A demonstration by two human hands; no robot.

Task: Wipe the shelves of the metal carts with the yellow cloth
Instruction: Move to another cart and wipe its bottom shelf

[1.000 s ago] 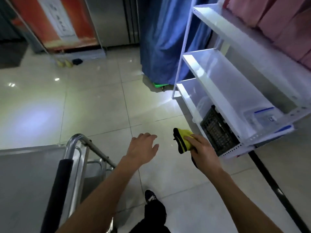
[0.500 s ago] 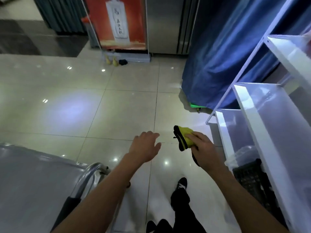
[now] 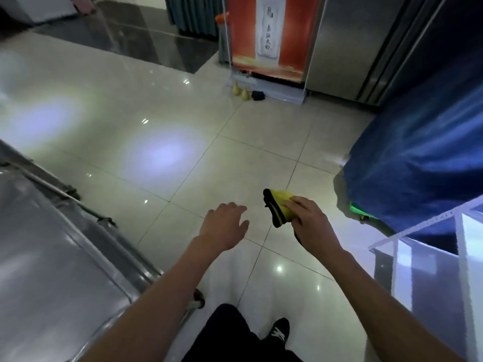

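A: Item one, the right hand (image 3: 312, 222)?
B: Held out over the floor (image 3: 183, 121), its grip pinching a folded yellow cloth (image 3: 279, 205), fingers lying across the top. The cloth has a dark edge on its left side and hangs in the air, touching nothing else.

A: Item two, the left hand (image 3: 224, 223)?
B: Stretched forward beside the right one, grip spread and relaxed, palm down, holding nothing. It is near the cloth but apart from it.

A: The cart?
B: A metal cart (image 3: 47, 257) fills the lower left, its flat top shelf bare and shiny, the rounded rim just beside the left forearm.

A: Other stock?
B: A white shelf (image 3: 428, 259) at the right edge; behind it something draped in a blue cover (image 3: 418, 163). Farther off, a red poster (image 3: 269, 35) stands against a steel cabinet (image 3: 345, 43). A dark shoe (image 3: 279, 331) shows at the bottom.
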